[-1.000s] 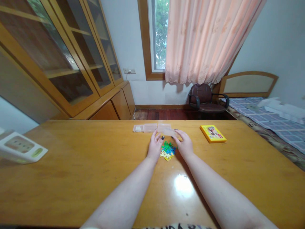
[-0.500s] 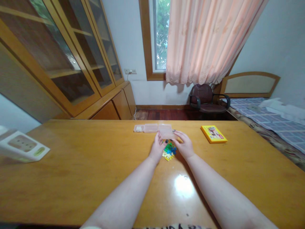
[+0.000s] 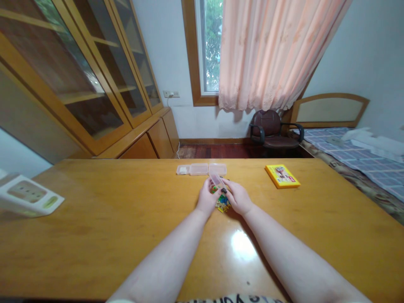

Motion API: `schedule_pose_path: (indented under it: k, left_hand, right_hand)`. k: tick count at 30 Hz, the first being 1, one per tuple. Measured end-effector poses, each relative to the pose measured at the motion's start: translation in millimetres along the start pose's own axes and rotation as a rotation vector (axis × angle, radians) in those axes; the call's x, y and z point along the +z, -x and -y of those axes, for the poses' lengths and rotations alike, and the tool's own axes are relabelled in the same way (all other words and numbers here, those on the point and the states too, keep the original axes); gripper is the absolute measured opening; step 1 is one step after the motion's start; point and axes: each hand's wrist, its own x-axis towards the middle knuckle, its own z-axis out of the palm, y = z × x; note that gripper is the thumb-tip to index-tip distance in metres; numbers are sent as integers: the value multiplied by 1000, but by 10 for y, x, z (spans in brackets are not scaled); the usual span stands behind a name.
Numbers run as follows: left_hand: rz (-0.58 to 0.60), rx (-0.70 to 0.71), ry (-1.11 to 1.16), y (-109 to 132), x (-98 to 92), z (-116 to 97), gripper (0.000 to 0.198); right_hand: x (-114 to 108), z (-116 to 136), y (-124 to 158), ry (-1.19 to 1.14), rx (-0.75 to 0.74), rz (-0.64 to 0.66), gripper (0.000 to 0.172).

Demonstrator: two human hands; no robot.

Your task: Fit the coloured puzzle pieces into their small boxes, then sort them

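A small clear plastic box (image 3: 216,179) is held tilted, narrow side toward me, between my two hands. My left hand (image 3: 207,198) closes on its left side, and my right hand (image 3: 239,198) grips it from the right, with the hands close together. Just below the box, a small pile of green, blue, cream and yellow toy building bricks (image 3: 223,204) lies on the wooden table (image 3: 132,219), partly covered by my fingers. Dark small pieces show near the thumbs; what exactly they are is too small to tell.
Beyond my hands, clear plastic trays (image 3: 199,169) stand in a row, the leftmost small one (image 3: 183,170) with something white inside. A yellow box (image 3: 282,176) lies to the right. At the far left stands a white object with a panel (image 3: 30,193). A chair (image 3: 268,128) is behind the table.
The clear box has turned from lying broadside to a narrow, tilted position. My right hand has moved left, closer to my left hand, covering more of the bricks.
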Motion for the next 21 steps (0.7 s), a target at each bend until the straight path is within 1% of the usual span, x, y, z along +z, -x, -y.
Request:
schedule_pose_path:
  k: [3, 7, 12, 15, 21]
  left_hand:
    - [-2, -17, -52, 3, 15, -53, 57]
    - [14, -36, -84, 20, 52, -100, 52]
    - [-6, -47, -106, 33, 80, -123, 51]
    - [-18, -77, -87, 31, 87, -135, 50]
    - [-19, -101, -69, 18, 83, -127, 49]
  right_hand:
    - [-28, 61, 13, 119, -34, -53, 38]
    - [-52, 110, 28, 212, -93, -133, 38]
    - [-57, 168, 32, 300, -104, -176, 36]
    - [-48, 191, 29, 345, -127, -204, 34]
    - [-16, 195, 19, 389, -127, -245, 30]
